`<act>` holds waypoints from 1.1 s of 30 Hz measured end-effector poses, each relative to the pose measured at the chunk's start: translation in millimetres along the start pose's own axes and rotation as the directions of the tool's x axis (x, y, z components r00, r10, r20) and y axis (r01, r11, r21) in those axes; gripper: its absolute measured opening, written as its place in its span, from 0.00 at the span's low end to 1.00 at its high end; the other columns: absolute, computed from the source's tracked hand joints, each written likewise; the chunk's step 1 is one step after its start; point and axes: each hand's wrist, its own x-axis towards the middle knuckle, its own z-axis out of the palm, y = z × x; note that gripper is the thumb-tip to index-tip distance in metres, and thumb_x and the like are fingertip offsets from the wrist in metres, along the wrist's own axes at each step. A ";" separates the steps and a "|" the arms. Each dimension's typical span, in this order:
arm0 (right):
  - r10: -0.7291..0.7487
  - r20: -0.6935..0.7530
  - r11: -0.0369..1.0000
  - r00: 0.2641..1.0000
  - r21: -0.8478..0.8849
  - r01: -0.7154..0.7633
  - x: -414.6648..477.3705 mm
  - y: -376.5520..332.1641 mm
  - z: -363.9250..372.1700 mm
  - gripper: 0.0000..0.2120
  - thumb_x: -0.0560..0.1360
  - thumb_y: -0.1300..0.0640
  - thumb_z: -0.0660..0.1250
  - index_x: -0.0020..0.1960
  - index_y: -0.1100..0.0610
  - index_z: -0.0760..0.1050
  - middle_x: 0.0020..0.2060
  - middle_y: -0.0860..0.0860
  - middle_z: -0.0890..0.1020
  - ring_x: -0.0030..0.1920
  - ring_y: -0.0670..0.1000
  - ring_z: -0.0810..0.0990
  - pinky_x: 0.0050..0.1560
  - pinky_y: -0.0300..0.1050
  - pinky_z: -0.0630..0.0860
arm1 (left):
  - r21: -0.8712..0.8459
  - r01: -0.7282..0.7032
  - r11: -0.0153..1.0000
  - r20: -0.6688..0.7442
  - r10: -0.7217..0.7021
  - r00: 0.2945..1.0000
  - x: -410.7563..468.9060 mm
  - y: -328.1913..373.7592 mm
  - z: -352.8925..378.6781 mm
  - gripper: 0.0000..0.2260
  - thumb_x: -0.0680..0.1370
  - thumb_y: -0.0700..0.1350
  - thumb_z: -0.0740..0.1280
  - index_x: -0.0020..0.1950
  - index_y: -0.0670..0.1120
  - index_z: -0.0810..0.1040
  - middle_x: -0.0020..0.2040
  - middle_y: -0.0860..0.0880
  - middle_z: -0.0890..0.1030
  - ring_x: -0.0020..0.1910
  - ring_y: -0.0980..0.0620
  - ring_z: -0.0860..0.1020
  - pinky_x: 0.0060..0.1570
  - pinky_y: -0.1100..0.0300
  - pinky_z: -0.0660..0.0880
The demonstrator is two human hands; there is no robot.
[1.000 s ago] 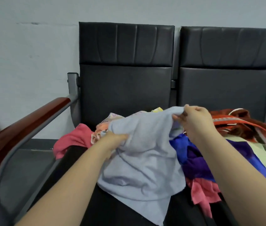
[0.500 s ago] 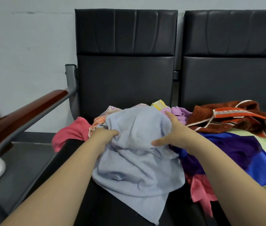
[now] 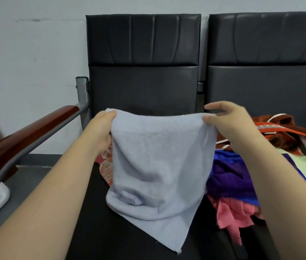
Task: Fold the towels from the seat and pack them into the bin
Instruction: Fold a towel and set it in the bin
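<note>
Pale-blue towel hangs over the seat, top corners pinched in each grip, left hand and right hand; its bunched, uneven lower edge could skew the fold or snag the heap.

Light blue towel held up by both hands, left hand, right hand, over seat

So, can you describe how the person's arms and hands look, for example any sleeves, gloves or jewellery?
The left forearm and right forearm are bare down to the picture's edge; no sleeves show. The left hand and right hand wear no gloves, and no ring, watch or bracelet is visible on the sides facing the camera.
</note>
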 end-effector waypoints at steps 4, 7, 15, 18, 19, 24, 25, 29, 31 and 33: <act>-0.115 -0.139 0.987 0.984 0.098 0.129 -3.4 -17.8 -19.1 0.08 0.77 0.56 0.70 0.53 0.46 0.83 0.43 0.44 0.83 0.43 0.43 0.80 0.40 0.37 0.75 | 0.181 -0.053 0.982 0.040 0.047 0.998 -9.3 26.4 -7.2 0.26 0.67 0.56 0.75 0.61 0.46 0.82 0.57 0.47 0.85 0.56 0.48 0.83 0.60 0.48 0.78; -0.139 -0.246 0.970 0.959 0.161 0.182 -6.3 -28.1 -34.0 0.07 0.77 0.56 0.69 0.50 0.45 0.84 0.41 0.45 0.83 0.42 0.44 0.80 0.39 0.40 0.77 | 0.013 -0.051 0.999 0.046 0.050 0.998 -26.7 52.5 -6.0 0.12 0.76 0.47 0.75 0.56 0.43 0.81 0.49 0.48 0.85 0.47 0.53 0.84 0.46 0.57 0.82; -0.030 0.020 0.880 0.999 0.476 0.017 -8.5 -26.5 -54.6 0.25 0.71 0.66 0.74 0.66 0.50 0.79 0.56 0.49 0.82 0.53 0.50 0.84 0.50 0.47 0.83 | -0.266 -0.291 0.919 0.112 0.330 0.937 -57.0 85.2 -19.1 0.23 0.78 0.34 0.69 0.70 0.48 0.72 0.62 0.50 0.82 0.57 0.53 0.83 0.45 0.55 0.81; -0.076 0.082 0.953 0.994 0.298 0.048 -12.0 -26.1 -56.6 0.34 0.69 0.71 0.74 0.70 0.48 0.73 0.57 0.45 0.82 0.52 0.45 0.84 0.48 0.39 0.82 | 0.106 -0.384 0.917 0.194 0.360 0.913 -62.3 81.2 -17.6 0.29 0.72 0.32 0.74 0.72 0.47 0.75 0.62 0.52 0.82 0.60 0.54 0.82 0.59 0.57 0.78; -0.092 0.076 0.972 0.993 0.224 0.073 -12.6 -24.9 -56.9 0.33 0.70 0.72 0.73 0.69 0.49 0.75 0.57 0.46 0.82 0.53 0.45 0.83 0.50 0.40 0.81 | 0.247 -0.406 0.880 0.195 0.366 0.910 -65.3 80.6 -17.6 0.28 0.70 0.33 0.77 0.68 0.49 0.78 0.59 0.53 0.83 0.58 0.56 0.82 0.61 0.58 0.78; -0.183 -0.103 0.983 0.978 -0.031 0.181 -14.7 -20.4 -62.4 0.15 0.74 0.64 0.69 0.55 0.47 0.83 0.50 0.49 0.85 0.53 0.49 0.82 0.52 0.45 0.80 | 0.565 -0.499 0.657 0.158 0.507 0.847 -71.6 83.8 -25.5 0.09 0.70 0.41 0.79 0.48 0.51 0.86 0.45 0.51 0.86 0.49 0.52 0.84 0.52 0.56 0.81; -0.188 -0.117 0.982 0.975 -0.028 0.186 -15.2 -21.7 -63.2 0.14 0.75 0.64 0.68 0.53 0.47 0.84 0.49 0.49 0.85 0.51 0.49 0.82 0.50 0.45 0.80 | 0.545 -0.507 0.668 0.138 0.525 0.840 -71.4 86.2 -28.1 0.07 0.70 0.42 0.79 0.46 0.50 0.86 0.44 0.50 0.86 0.49 0.49 0.84 0.53 0.50 0.81; -0.198 -0.135 0.976 0.971 -0.118 0.183 -18.0 -26.0 -67.0 0.09 0.78 0.60 0.67 0.53 0.51 0.84 0.45 0.49 0.85 0.49 0.51 0.82 0.49 0.50 0.81 | 0.589 -0.519 0.619 0.089 0.589 0.803 -68.8 91.0 -31.1 0.03 0.72 0.44 0.78 0.43 0.50 0.85 0.42 0.47 0.84 0.46 0.45 0.84 0.53 0.43 0.81; -0.205 -0.150 0.971 0.967 -0.153 0.182 -16.5 -30.4 -66.9 0.08 0.78 0.58 0.67 0.53 0.52 0.83 0.44 0.48 0.83 0.47 0.49 0.81 0.47 0.49 0.81 | 0.648 -0.506 0.569 0.100 0.595 0.797 -63.8 90.9 -27.9 0.03 0.74 0.45 0.76 0.44 0.49 0.83 0.41 0.48 0.83 0.45 0.44 0.82 0.52 0.43 0.81; -0.219 -0.151 0.966 0.964 -0.170 0.193 -10.4 -37.2 -64.3 0.07 0.79 0.57 0.66 0.52 0.51 0.82 0.42 0.46 0.82 0.44 0.46 0.79 0.44 0.44 0.78 | 0.691 -0.491 0.531 0.123 0.582 0.804 -56.8 91.1 -25.1 0.05 0.76 0.47 0.74 0.45 0.48 0.80 0.40 0.48 0.80 0.45 0.42 0.81 0.52 0.41 0.80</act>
